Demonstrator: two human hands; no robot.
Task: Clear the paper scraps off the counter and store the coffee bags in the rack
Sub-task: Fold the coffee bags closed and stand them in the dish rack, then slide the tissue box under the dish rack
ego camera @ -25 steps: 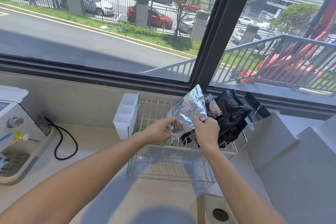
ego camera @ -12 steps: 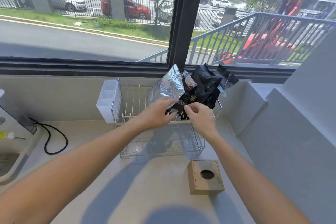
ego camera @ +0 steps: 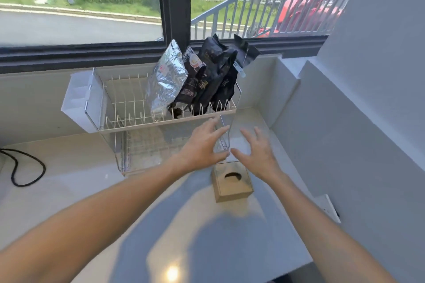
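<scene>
A silver foil coffee bag (ego camera: 166, 80) stands upright in the wire rack (ego camera: 128, 108), leaning against several black coffee bags (ego camera: 213, 76) at the rack's right end. My left hand (ego camera: 202, 145) hovers in front of the rack's lower right corner, fingers spread, holding nothing. Just to its right, above the counter, my right hand (ego camera: 258, 149) is also empty with its fingers apart. Both hands are clear of the bags. No paper scraps show on the counter (ego camera: 96, 190).
A small cardboard box (ego camera: 232, 182) with a round hole lies on the counter below my hands. A white plastic caddy (ego camera: 79, 101) hangs on the rack's left side. A black cable (ego camera: 25, 167) loops at the far left. A wall step rises on the right.
Both hands have let go of the silver bag and drawn back toward me and down. The bag now stands in the rack by itself. The camera has tilted down and to the right.
</scene>
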